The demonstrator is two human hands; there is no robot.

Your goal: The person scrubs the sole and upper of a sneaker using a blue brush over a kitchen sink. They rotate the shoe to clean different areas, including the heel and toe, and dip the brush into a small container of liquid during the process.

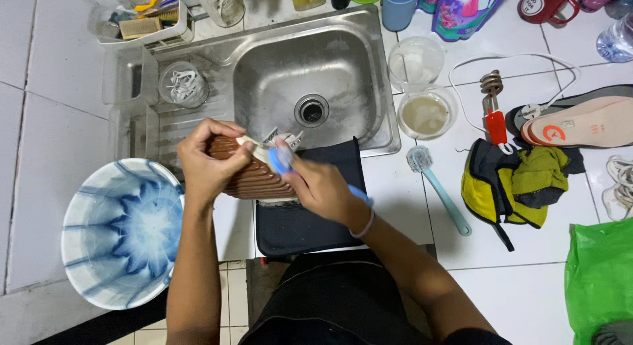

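From the head camera, looking straight down, the left hand is clamped around a brown ribbed shoe, its fingers wrapped over the top of it, just left of the frame's centre. The shoe's ridged, rubbery-looking surface lies across the near edge of a dark mat spread on the white tiled table. The right hand has its grip closed on a blue brush, the head pressed against the shoe and the blue handle end poking out past the wrist.

Just above the hands sits a stainless steel sink, square-bowled with a round drain, dull and water-marked. To its right stand two clear plastic tubs, the nearer one holding cloudy liquid. Below them a pale teal long-handled brush lies loose on the tiles. Further right is a crumpled yellow and black cloth, a coiled metal immersion heater with a red handle and a flat pink insole. A glossy green plastic bag fills the lower right corner. At the lower left stands a round bucket, marbled blue and white, well apart from the shoe.
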